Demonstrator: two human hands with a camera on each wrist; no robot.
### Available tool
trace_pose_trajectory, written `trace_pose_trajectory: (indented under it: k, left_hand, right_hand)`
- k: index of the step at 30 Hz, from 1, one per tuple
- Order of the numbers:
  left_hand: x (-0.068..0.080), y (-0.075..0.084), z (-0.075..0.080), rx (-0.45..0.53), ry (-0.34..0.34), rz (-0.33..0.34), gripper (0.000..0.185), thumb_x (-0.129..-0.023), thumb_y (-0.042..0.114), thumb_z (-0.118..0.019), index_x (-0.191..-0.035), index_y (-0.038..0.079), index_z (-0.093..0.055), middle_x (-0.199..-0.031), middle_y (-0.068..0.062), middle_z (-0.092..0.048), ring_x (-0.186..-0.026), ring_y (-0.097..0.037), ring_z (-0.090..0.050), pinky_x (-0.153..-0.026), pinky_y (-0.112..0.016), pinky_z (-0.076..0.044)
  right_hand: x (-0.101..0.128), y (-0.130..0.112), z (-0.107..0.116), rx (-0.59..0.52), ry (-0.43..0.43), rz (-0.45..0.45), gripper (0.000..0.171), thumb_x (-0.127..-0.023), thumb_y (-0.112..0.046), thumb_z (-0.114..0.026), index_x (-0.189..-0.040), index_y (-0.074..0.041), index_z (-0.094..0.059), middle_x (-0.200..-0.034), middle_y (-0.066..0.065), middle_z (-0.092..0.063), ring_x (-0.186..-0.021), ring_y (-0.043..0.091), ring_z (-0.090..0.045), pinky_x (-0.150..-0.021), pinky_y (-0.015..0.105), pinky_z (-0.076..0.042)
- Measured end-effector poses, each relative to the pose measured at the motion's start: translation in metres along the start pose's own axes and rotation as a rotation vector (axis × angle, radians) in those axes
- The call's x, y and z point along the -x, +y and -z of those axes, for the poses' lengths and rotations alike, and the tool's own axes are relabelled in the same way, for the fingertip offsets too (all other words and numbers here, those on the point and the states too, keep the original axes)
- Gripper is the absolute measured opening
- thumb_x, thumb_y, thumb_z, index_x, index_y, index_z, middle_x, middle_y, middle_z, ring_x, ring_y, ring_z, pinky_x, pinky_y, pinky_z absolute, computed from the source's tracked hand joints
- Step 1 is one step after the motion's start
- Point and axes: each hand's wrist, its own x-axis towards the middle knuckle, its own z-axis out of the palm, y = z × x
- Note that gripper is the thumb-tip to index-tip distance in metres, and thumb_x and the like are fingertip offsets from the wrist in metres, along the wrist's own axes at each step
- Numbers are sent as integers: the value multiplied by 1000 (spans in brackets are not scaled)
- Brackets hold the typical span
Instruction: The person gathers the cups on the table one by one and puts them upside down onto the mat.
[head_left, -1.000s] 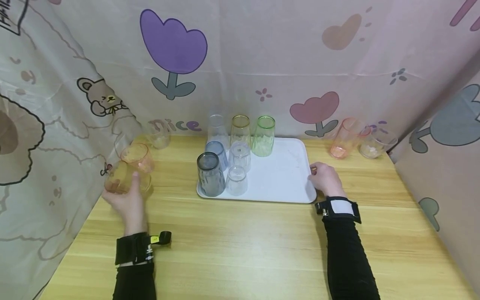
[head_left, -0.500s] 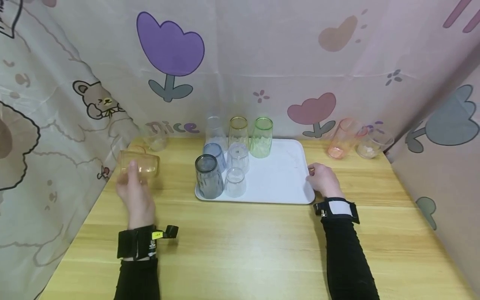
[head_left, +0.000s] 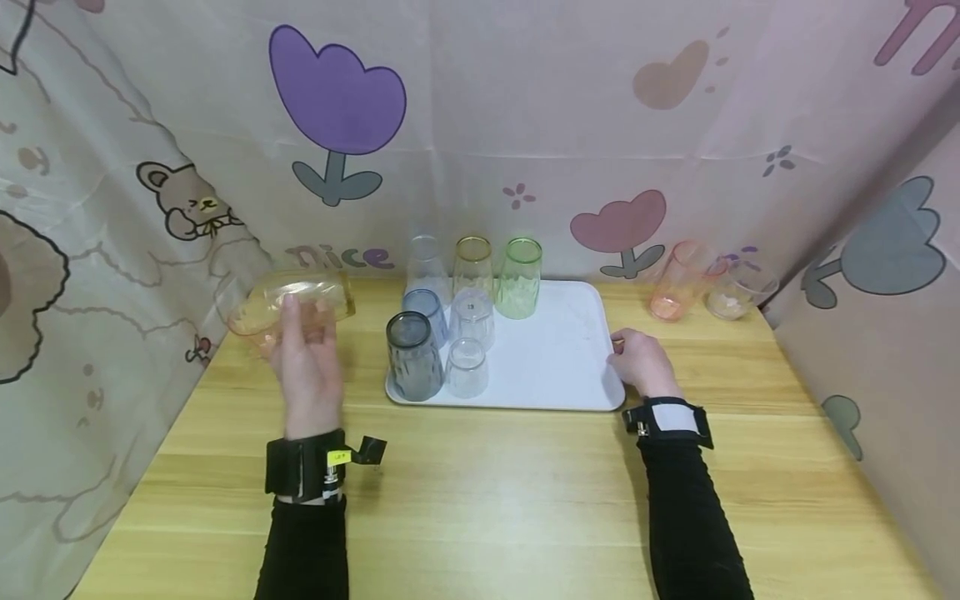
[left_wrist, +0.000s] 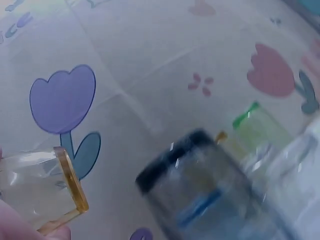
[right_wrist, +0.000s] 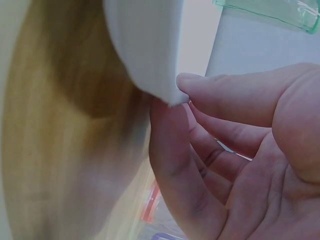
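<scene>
My left hand [head_left: 303,367] grips a clear yellowish cup [head_left: 303,302] lying sideways in the air, left of the white tray [head_left: 558,358]; its amber rim [left_wrist: 72,180] shows in the left wrist view. On the tray's left half stand several upturned cups: a dark grey one [head_left: 413,356], a small clear one [head_left: 467,367], a blue one [head_left: 425,308], a yellow one [head_left: 473,265] and a green one [head_left: 518,277]. My right hand [head_left: 636,362] pinches the tray's right edge [right_wrist: 150,60] between thumb and fingers.
An orange cup [head_left: 672,280] and a clear cup [head_left: 736,291] stand at the table's back right by the patterned curtain. Another orange cup [head_left: 247,312] lies at the far left behind my left hand. Curtains wall in the table on three sides.
My left hand lifted the yellowish cup from the far left and carried it rightward toward the tray, tipping it sideways. The right hand kept its hold on the tray edge.
</scene>
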Motion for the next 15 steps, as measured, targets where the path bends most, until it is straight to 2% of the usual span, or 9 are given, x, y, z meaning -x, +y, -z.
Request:
trace_pose_trajectory:
  k: [5, 8, 11, 15]
  left_hand:
    - [4, -8, -9, 40, -48, 55, 22, -99, 25, -71, -109, 7, -61, -107, -4, -65, -107, -20, -61, -110, -28, -47]
    - [9, -13, -14, 22, -68, 69, 22, -100, 28, -70, -106, 8, -62, -107, -4, -67, -107, -20, -61, -111, -27, -45]
    - [13, -17, -20, -4, -89, 75, 21, -103, 29, -66, -102, 9, -65, -104, -4, -70, -105, -19, -61, -106, -26, -45]
    - [21, -23, -27, -33, -124, 84, 25, -106, 31, -61, -98, 9, -69, -104, -3, -71, -102, -17, -60, -97, -24, -46]
  right_hand:
    - [1, -1, -1, 3, 7, -1, 47, -99, -10, -59, -142, 9, -54, -126, 29, -64, -107, 40, -61, -93, 54, -51]
    - [2, -3, -2, -5, 38, 7, 47, -100, -13, -58, -141, 10, -54, -125, 30, -63, -108, 41, -61, -95, 55, -51]
    - [6, -8, 0, -42, 136, 50, 49, -100, -15, -58, -141, 10, -53, -126, 30, -62, -110, 43, -61, -95, 58, -50]
    - [12, -26, 4, -162, 330, 181, 50, -100, -18, -64, -143, 7, -54, -130, 28, -61, -113, 45, -62, -94, 59, -52]
